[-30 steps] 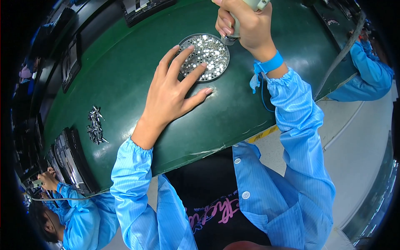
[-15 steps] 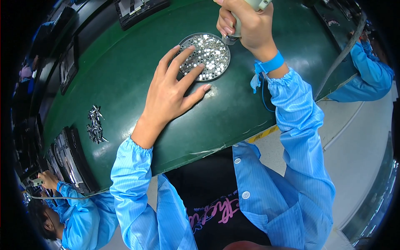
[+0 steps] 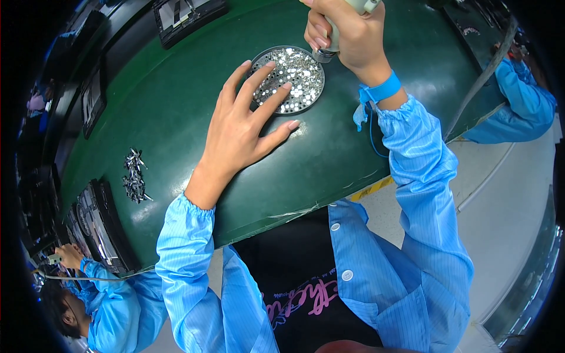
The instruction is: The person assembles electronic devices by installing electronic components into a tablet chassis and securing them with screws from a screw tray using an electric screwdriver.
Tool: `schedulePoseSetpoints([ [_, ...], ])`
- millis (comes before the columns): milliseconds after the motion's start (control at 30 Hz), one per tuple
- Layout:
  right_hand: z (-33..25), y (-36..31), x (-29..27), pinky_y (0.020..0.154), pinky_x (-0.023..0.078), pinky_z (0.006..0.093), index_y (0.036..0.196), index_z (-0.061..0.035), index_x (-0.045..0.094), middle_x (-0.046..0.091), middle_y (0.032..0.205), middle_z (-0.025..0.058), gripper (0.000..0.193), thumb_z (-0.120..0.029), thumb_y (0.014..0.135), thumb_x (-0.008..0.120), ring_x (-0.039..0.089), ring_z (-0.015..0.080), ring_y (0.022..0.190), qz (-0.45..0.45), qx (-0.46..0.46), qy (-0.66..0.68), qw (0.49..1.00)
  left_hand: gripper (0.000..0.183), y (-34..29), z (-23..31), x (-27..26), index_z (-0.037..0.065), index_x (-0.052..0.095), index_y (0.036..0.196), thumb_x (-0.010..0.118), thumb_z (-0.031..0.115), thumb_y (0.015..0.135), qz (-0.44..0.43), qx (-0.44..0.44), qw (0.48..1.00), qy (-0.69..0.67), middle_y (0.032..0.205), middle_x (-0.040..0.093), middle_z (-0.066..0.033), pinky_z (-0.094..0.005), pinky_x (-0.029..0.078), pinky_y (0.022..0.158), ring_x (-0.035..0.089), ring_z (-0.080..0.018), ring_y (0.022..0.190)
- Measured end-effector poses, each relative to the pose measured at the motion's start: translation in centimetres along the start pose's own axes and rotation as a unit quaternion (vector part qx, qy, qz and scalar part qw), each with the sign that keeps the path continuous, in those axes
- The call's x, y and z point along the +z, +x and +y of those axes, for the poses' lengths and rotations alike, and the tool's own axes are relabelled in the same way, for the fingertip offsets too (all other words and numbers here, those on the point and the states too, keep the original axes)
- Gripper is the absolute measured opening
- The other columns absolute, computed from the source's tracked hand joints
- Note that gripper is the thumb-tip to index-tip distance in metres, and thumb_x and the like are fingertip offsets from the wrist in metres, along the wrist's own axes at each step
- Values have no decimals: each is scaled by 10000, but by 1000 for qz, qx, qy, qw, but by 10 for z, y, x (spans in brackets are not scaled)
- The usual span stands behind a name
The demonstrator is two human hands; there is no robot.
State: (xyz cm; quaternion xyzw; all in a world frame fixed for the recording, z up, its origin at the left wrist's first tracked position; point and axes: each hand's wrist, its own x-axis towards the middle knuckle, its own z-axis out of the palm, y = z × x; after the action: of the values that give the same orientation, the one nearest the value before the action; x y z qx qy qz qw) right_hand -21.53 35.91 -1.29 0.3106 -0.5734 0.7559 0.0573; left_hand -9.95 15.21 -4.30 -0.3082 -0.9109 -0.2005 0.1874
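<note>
The blue smock (image 3: 368,259), apparently pinstriped, has gathered cuffs (image 3: 197,207).

Left fingers (image 3: 271,102) spread over round tray (image 3: 323,86); right fingers (image 3: 320,21) grip pale tool (image 3: 334,41).

Up top, the picture's edge chops off the pale tool (image 3: 334,41) in my right hand (image 3: 360,41); my left hand (image 3: 235,123) hides part of the round dish (image 3: 321,94), its silver bits (image 3: 301,72) too tiny to identify; beyond, a black frame (image 3: 189,23) gets clipped.
</note>
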Motion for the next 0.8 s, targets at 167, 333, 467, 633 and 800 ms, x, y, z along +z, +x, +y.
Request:
schedulePoseSetpoints([
  [167,1,0,0,469,432,292,1008,26,714,490,572,50,184,-87,943,584,495,144,462,-6,-5,-8,1000,463,0,-1,-1,182,708,1207,775,344,779,-15,5,1000,13,1433,490,-115,-500,432,1046,407,-418,1330],
  [333,1,0,0,470,429,294,1007,29,712,487,569,53,184,-81,941,580,494,151,461,-4,-10,-17,1000,453,-1,-1,0,172,710,1200,774,337,782,-14,4,1000,12,1433,491,-114,-500,430,1048,408,-418,1333],
  [467,0,-1,2,472,431,301,1010,43,705,484,569,56,189,-75,939,576,493,157,460,4,10,6,1000,439,-3,-2,1,141,711,1173,779,322,779,0,-2,1000,1,1425,502,-120,-494,436,1042,422,-417,1326],
  [633,1,-1,1,476,431,307,1013,57,698,484,571,57,194,-71,938,573,489,158,462,5,7,7,1000,406,-2,-2,2,80,722,1077,788,344,776,26,15,1000,0,1387,530,-121,-492,462,999,465,-420,1276],
  [800,0,-1,0,479,433,306,1007,50,701,488,572,57,187,-73,939,578,495,160,465,3,13,15,1000,405,-3,-4,5,77,722,1074,788,341,774,33,10,999,-3,1382,531,-125,-492,460,1002,463,-415,1281],
])
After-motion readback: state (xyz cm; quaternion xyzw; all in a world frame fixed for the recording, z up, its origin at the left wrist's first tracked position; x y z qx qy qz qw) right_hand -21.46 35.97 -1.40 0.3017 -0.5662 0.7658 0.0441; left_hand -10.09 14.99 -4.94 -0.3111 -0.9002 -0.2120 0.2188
